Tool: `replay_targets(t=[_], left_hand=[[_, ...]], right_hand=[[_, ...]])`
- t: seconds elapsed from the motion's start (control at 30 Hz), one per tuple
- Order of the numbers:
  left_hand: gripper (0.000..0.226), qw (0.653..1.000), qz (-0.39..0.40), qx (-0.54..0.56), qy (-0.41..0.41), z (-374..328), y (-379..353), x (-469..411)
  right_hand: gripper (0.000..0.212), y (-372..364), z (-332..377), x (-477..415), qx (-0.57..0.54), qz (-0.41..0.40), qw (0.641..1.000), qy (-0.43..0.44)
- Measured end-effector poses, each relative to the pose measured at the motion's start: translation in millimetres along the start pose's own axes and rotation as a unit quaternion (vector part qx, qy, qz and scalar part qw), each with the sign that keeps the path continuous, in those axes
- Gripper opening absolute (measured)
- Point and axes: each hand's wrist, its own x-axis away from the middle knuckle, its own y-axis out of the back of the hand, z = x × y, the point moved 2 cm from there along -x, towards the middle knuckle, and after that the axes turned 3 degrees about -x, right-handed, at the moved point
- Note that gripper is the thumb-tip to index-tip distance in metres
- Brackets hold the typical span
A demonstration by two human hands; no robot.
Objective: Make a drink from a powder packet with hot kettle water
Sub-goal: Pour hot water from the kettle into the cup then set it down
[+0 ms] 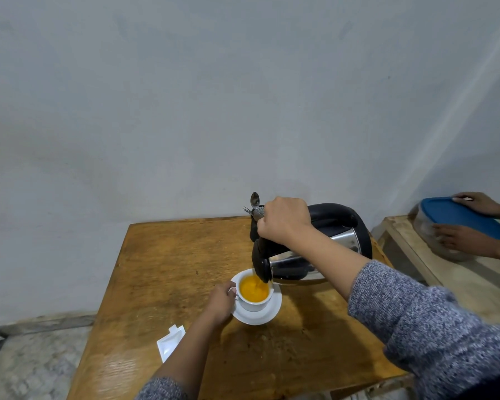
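A white cup (254,304) holding orange liquid stands on a white saucer (267,314) in the middle of the wooden table (162,255). My left hand (221,301) grips the cup's handle. My right hand (283,219) is closed on the black handle of a steel kettle (344,241), which is tipped left with its spout over the cup; water runs into the drink. A torn white powder packet (169,342) lies flat near the table's front left.
A holder with a spoon (254,201) and a fork stands behind the kettle, mostly hidden. At the right, another person's hands (471,238) hold a blue-lidded container (462,219) on a second wooden table (410,243). A plain wall is behind.
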Motion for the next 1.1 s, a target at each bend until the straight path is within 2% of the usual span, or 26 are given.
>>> replay_targets(t=[0.4,0.6,0.73,0.93,1.1], left_hand=[[0.031,1.000,-0.001,0.003,-0.008,-1.6,0.2,-0.6],[0.031,1.000,0.004,0.002,-0.013,-1.5,0.2,-1.2],[0.031,1.000,0.010,0.003,-0.010,-2.7,0.8,-0.6],[0.034,1.000,0.014,0.010,0.000,-4.0,1.2,1.5],[0.036,1.000,0.006,0.024,0.016,-1.8,1.2,0.7]], right_hand=[[0.020,-0.8,2.3,-2.5,-0.004,0.004,1.000,0.000],[0.032,0.5,3.1,-3.3,-0.004,-0.002,1.000,0.005],[0.023,1.1,-1.9,-1.7,-0.031,-0.005,0.999,-0.006],[0.025,-0.7,-35.0,6.7,-0.110,0.003,0.989,-0.097],[0.029,-6.6,-78.7,21.6,-0.212,0.008,0.957,-0.200]])
